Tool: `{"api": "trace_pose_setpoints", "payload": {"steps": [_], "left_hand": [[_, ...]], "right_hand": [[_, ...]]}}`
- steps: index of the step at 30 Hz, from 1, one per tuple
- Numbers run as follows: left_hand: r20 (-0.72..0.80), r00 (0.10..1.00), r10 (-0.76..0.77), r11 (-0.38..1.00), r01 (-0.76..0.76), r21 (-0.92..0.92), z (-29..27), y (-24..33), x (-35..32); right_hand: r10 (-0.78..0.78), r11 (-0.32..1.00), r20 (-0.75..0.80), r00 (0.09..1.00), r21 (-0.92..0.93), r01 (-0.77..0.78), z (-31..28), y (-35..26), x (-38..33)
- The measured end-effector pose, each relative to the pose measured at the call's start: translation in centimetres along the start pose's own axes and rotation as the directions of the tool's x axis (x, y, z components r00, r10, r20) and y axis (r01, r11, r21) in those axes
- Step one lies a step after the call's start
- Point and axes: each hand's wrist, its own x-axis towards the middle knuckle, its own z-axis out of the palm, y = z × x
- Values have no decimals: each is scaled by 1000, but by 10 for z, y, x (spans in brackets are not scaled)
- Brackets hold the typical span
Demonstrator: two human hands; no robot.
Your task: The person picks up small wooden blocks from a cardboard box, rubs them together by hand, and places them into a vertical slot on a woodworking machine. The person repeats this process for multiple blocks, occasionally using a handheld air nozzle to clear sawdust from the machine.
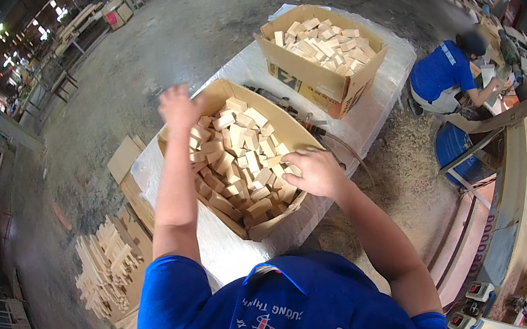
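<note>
1. I see the left hand [178, 107] raised over the far left rim of the near cardboard box [267, 228]. Its fingers look curled, but the hand is blurred; I cannot tell whether it grasps anything.
2. The right hand [315, 171] lies palm down at the near right rim of the same box, fingers spread over the wooden blocks [235, 162] and touching them. I cannot tell whether it closes on any one block.
3. The near box is open-topped, brown, with its flaps turned out, and filled to near the rim with short pale blocks lying at all angles.
4. The box stands on a desk [223, 255] covered by a white sheet.
5. A second cardboard box [312, 79], also open and brown, stands farther along the desk to the right, well apart from both hands. It holds more pale blocks [326, 46]. A dark printed mark shows on its near side wall, low at the left corner.
6. Flat cardboard pieces [123, 161] lie on the floor just beside the desk's left edge.
7. A loose stack of pale wood strips [107, 264] lies on the floor to the left, below the cardboard.
8. Another person in a blue shirt [441, 72] bends at a workbench to the right, well apart. A blue drum [450, 146] stands below that person, with sawdust on the floor near it.
</note>
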Motion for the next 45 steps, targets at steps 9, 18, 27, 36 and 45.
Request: {"api": "trace_pose_setpoints", "payload": {"steps": [9,18,27,36,45], "left_hand": [[484,875,-3,991,-61,117,-36,-49,-36],[229,958,172,966,-210,152,-149,16,-83],[189,962,196,966,-223,131,-193,56,-107],[251,965,-80,990,49,130,-72,-24,-83],[447,473,759,638,-403,-656,-45,63,-94]], "right_hand": [[38,999,120,992,-11,-37,-35,9,-43],[-103,984,-238,966,115,133,-19,55,-131],[-89,994,-268,959,37,102,-31,48,-168],[-118,991,-228,967,39,130,-26,18,-97],[-30,997,-113,993,68,38,-10,18,-39]]}}
